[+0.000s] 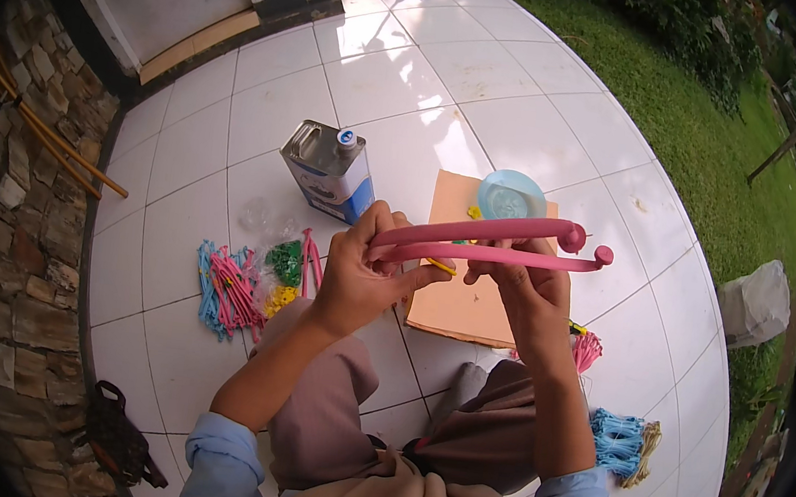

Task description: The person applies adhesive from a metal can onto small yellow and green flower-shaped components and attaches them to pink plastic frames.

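Note:
Two long, curved pink plastic rods (487, 231) with round knobs at their right ends are held up in front of me, side by side. My left hand (371, 270) is closed around their left ends. A thin yellow piece (442, 267) shows at its thumb tip. My right hand (534, 297) is closed under the rods with its fingers bent; whether it grips them or a small part behind them is hidden. Beneath my hands lies a brown cardboard sheet (449, 317). On its far edge rests a light-blue round dish (511, 196), with small yellow pieces (474, 213) beside it.
A metal can (330, 172) stands beyond my left hand. Bundled pink rods (236, 292), blue rods (209, 292), green pieces (286, 260) and yellow pieces (280, 300) lie at left. More blue bundles (615, 442) lie at right. A stone wall (23, 306) borders the left; grass (627, 98) the right.

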A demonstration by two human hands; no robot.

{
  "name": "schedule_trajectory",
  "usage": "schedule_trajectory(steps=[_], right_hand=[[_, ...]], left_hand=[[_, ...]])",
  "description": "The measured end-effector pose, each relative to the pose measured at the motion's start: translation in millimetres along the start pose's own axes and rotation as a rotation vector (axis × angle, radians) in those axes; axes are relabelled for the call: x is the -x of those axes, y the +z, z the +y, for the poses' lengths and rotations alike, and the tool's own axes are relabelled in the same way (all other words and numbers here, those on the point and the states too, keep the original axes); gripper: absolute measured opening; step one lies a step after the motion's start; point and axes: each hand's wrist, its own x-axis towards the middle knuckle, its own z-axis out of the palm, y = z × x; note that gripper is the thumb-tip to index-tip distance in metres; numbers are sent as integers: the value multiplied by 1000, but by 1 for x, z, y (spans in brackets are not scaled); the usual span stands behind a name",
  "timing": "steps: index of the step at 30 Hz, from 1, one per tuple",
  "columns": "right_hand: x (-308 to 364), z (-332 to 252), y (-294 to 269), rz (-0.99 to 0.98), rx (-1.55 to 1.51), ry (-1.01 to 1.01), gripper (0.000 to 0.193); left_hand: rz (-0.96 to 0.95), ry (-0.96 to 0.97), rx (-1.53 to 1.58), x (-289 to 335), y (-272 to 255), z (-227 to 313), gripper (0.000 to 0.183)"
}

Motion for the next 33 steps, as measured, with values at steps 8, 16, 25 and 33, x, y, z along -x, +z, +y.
schedule_trajectory(steps=[8,16,25,33], right_hand=[[-10,10,-20,190,141,-28,16],[-13,15,-15,256,519,281,8],[-14,33,-3,134,613,-142,17],[-16,39,-7,197,528,-195,12]], left_hand=[[119,-346,51,-7,-5,-13,40],[74,-436,95,-7,-1,-15,37],[50,-421,-39,-2,-1,-20,29],[-4,-341,-330,1,3,-15,19]])
